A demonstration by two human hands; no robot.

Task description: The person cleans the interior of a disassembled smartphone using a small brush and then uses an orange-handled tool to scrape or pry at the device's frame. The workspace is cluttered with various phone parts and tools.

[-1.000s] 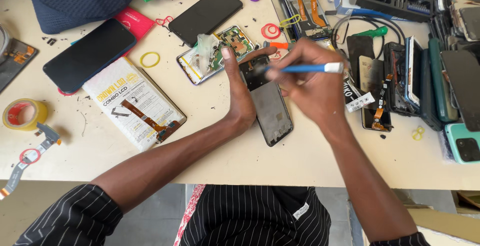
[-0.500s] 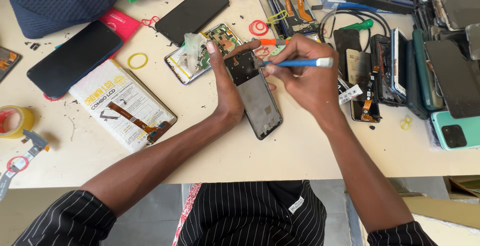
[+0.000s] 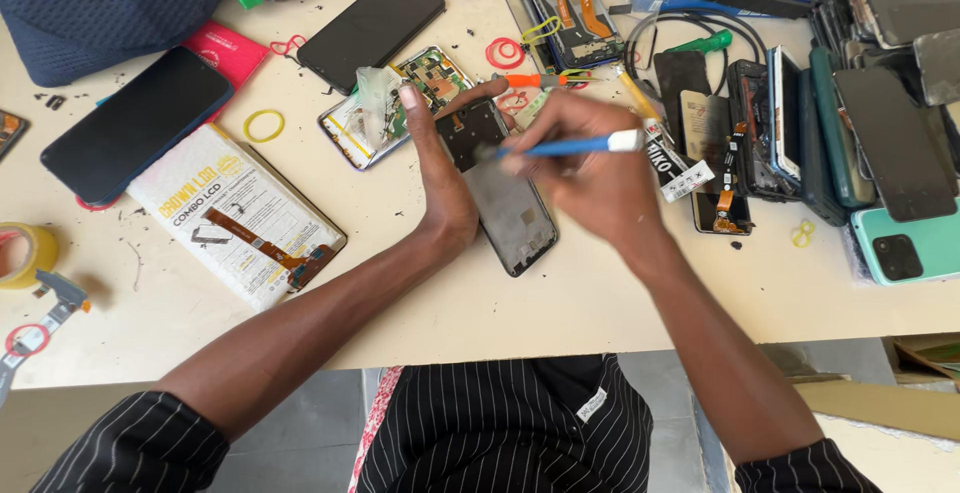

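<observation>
I see the open phone (image 3: 505, 198) lying face down near the middle of the tabletop (image 3: 620, 298). My left hand (image 3: 440, 188) lies flat along its left edge, fingers stretched and not gripping, pinning it down. My right hand (image 3: 590, 178) is closed around a blue tool (image 3: 575, 145), its tip over the phone's upper end; the hand is blurred.

The tip could slip and gouge the board or a ribbon, I judge, since only a flat palm steadies the phone. Loose parts just left of the phone, on a second opened phone (image 3: 390, 108), could get knocked.

The tabletop is pale and scuffed, crowded with phones right of the open phone, a tape roll (image 3: 25, 253) far left. Below its near edge, grey floor.
</observation>
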